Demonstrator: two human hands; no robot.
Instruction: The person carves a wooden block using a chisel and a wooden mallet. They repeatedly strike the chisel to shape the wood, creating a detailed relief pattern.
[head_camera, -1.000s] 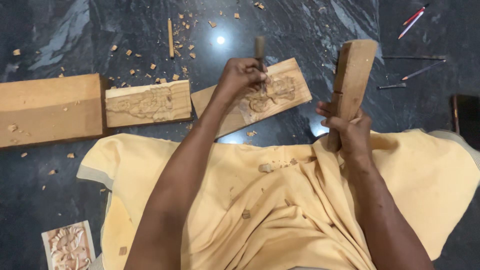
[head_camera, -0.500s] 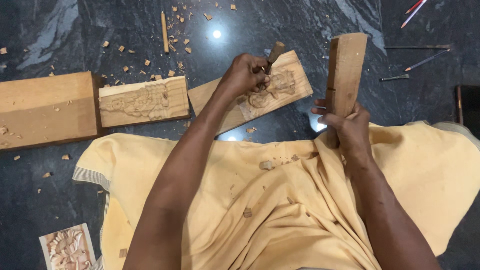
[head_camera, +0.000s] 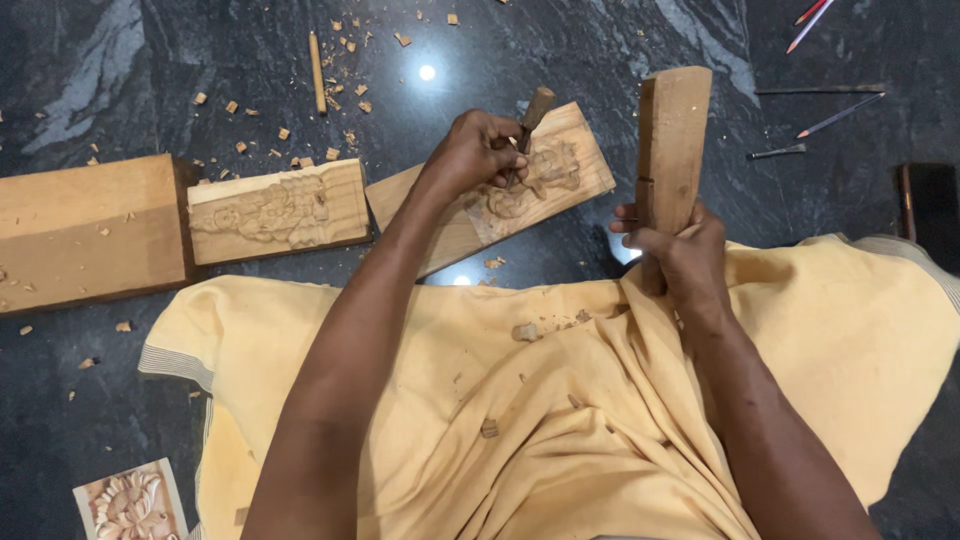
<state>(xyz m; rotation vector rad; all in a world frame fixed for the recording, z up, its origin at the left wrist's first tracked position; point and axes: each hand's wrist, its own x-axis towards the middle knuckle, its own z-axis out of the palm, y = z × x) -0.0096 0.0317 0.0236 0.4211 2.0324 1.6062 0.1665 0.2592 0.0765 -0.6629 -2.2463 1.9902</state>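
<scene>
The left hand (head_camera: 478, 152) gripped a chisel (head_camera: 524, 128) set on the carved wooden plank (head_camera: 560, 170) lying on the dark floor (head_camera: 600, 40) — the right hand (head_camera: 680, 255) clasped an upright wooden mallet (head_camera: 672, 140).

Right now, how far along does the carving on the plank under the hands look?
Done: a relief figure is already cut into one end of the plank, and wood chips litter the dark floor. In hand: the left hand sets a chisel on that figure, while the right hand holds a wooden mallet upright, off the chisel. Left: the plank's other end is still bare.
</scene>
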